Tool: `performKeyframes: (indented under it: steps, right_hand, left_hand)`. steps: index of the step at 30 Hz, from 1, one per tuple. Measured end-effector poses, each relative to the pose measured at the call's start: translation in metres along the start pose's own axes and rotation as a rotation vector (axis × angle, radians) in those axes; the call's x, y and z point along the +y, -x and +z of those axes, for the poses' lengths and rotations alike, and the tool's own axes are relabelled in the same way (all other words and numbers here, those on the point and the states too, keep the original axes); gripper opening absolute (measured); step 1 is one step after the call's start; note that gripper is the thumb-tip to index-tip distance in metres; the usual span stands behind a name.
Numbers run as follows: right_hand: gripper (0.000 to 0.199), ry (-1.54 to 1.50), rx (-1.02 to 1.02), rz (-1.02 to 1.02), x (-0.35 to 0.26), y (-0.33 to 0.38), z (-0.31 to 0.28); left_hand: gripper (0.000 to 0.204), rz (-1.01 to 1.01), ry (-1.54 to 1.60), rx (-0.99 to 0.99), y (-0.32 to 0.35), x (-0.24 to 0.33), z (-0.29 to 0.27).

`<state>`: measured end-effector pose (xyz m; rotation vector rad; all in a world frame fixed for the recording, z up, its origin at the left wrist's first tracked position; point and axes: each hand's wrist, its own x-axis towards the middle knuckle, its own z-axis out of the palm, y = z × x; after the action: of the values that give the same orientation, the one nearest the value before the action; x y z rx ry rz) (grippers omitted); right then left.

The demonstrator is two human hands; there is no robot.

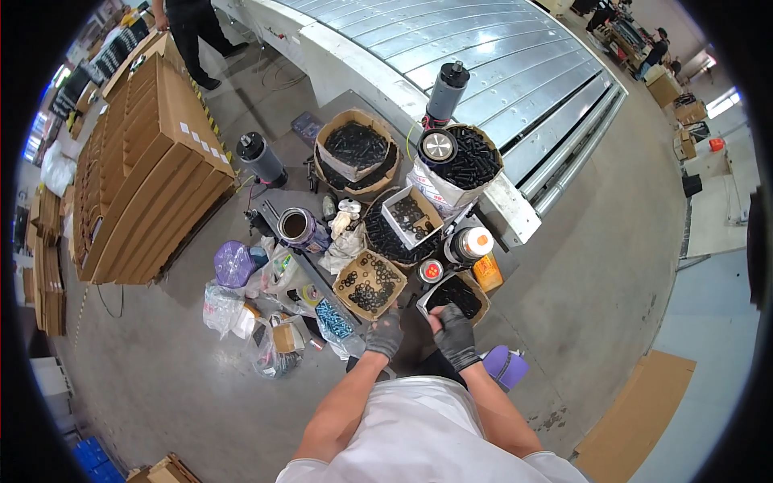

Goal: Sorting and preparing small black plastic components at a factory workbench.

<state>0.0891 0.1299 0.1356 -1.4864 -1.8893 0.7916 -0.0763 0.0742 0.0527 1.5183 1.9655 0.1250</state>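
My left hand (385, 333), in a grey fingerless glove, is at the near edge of a cardboard box of small black rings (371, 283). Its fingers look curled, and whatever they hold is too small to make out. My right hand (456, 336), gloved alike, is closed with thumb against fingers at the near side of an open box of thin black parts (457, 299). What it grips, if anything, is hidden. Beyond lie a white box of small dark parts (412, 216) and a round container of black bolt-like pieces (386, 233).
Lidded cans (469, 244), an orange box (487, 272) and an open can of brown stuff (299, 227) stand around. Two motor-like cylinders (262, 159) flank taller containers (357, 145). Plastic bags (278, 354) lie left, stacked cardboard (153, 185) farther left. A metal-slat conveyor (475, 56) stands behind.
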Motion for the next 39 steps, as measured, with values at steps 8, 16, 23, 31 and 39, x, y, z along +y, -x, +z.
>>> performKeyframes:
  steps: [8, 16, 23, 31, 39]
  right_hand:
    - [0.01, 0.093, -0.107, -0.134, -0.032, -0.018, -0.023]
    - [0.011, -0.006, -0.327, 0.027, -0.01, 0.056, -0.055]
    - [0.014, -0.045, -0.374, 0.115, -0.006, 0.071, -0.061]
    - [0.024, -0.123, -0.498, 0.079, -0.011, 0.055, -0.035]
    - [0.023, -0.346, -0.632, 0.154, -0.009, 0.047, 0.015]
  left_hand:
    - [0.022, -0.024, 0.315, 0.193, -0.003, 0.017, 0.001]
    - [0.049, 0.267, -0.033, 0.087, -0.034, 0.037, -0.001]
    - [0.044, 0.125, -0.108, 0.017, -0.045, 0.028, 0.013]
    - [0.021, -0.116, 0.439, 0.208, 0.011, -0.008, 0.042]
    - [0.025, -0.385, 1.571, -0.063, 0.088, 0.015, -0.038]
